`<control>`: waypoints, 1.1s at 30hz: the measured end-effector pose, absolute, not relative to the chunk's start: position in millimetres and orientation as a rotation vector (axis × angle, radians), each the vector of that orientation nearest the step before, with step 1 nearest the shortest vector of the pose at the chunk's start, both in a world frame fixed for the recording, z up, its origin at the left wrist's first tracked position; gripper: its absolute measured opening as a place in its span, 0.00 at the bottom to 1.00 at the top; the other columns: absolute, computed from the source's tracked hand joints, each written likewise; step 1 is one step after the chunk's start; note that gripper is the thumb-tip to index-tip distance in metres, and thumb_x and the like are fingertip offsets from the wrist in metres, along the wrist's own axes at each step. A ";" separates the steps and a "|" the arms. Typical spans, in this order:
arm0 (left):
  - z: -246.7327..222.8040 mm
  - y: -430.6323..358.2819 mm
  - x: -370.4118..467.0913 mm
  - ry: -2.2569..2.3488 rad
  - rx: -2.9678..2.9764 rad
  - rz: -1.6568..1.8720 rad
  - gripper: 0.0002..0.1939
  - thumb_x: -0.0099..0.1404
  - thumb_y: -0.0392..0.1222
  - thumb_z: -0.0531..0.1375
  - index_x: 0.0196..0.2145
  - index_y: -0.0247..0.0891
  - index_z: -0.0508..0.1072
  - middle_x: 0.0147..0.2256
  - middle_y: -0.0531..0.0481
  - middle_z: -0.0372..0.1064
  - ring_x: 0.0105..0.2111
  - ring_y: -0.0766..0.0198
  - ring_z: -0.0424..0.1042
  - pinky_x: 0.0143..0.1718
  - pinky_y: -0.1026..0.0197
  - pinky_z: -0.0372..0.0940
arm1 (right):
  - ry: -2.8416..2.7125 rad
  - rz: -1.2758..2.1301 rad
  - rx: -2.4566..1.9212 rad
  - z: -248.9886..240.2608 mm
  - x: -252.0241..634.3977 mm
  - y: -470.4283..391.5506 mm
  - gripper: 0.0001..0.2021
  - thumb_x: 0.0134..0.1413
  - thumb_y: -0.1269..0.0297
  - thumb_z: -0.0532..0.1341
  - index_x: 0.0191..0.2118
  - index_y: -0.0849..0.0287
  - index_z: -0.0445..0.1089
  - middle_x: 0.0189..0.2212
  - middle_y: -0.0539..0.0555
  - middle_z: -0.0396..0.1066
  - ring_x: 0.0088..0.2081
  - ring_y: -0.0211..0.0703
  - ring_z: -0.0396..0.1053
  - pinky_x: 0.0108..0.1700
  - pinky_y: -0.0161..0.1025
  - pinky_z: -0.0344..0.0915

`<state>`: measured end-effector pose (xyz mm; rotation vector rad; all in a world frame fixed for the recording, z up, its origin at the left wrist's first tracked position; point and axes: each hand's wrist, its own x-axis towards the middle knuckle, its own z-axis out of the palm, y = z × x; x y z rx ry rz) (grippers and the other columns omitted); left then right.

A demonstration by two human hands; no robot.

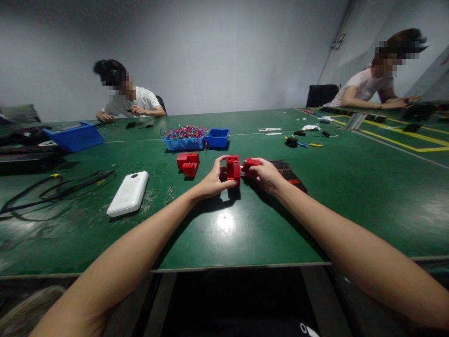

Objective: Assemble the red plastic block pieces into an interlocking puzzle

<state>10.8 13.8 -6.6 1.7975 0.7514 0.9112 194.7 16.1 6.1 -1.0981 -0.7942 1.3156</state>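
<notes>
My left hand (215, 181) grips an upright red block with a recessed front and small holes in its top, a red plastic housing (232, 169), just above the green table (224, 248). Close to its right side, my right hand (265, 175) pinches a smaller red piece (250, 164). A short pale bit shows between the two red parts; whether they touch I cannot tell. Left of my hands, more red blocks (188, 164) sit together on the table. Beneath my right hand lies a dark flat item with red marks (293, 177), partly covered.
Behind my hands stand a blue bin of coloured wires (185, 140) and a smaller blue bin (218, 138). A white power bank (128, 194) and black cables (66, 187) lie left. Pliers (308, 145) are at right. Two people (140, 100) sit across the table.
</notes>
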 end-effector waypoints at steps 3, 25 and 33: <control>-7.2 14.1 11.1 0.756 1.796 0.912 0.46 0.54 0.44 0.67 0.62 0.36 0.44 0.49 0.38 0.68 0.48 0.53 0.71 0.52 0.46 0.63 | -0.810 1.312 -1.070 3.6 195.2 17.9 0.15 0.36 0.88 0.58 0.27 0.60 0.66 0.21 0.48 0.72 0.25 0.35 0.71 0.29 0.30 0.69; -5.1 12.6 10.8 0.756 1.770 0.903 0.45 0.55 0.43 0.67 0.62 0.38 0.44 0.50 0.39 0.68 0.49 0.54 0.71 0.55 0.46 0.62 | -0.732 1.397 -1.045 6.4 196.0 18.6 0.11 0.41 0.84 0.62 0.31 0.63 0.70 0.22 0.50 0.73 0.23 0.33 0.69 0.27 0.28 0.69; -5.9 13.5 10.7 0.757 1.786 0.901 0.45 0.55 0.43 0.67 0.61 0.37 0.43 0.50 0.38 0.68 0.49 0.54 0.71 0.54 0.46 0.62 | -0.730 1.379 -1.080 7.3 195.8 18.6 0.09 0.49 0.86 0.61 0.28 0.66 0.71 0.20 0.52 0.73 0.22 0.32 0.70 0.26 0.27 0.69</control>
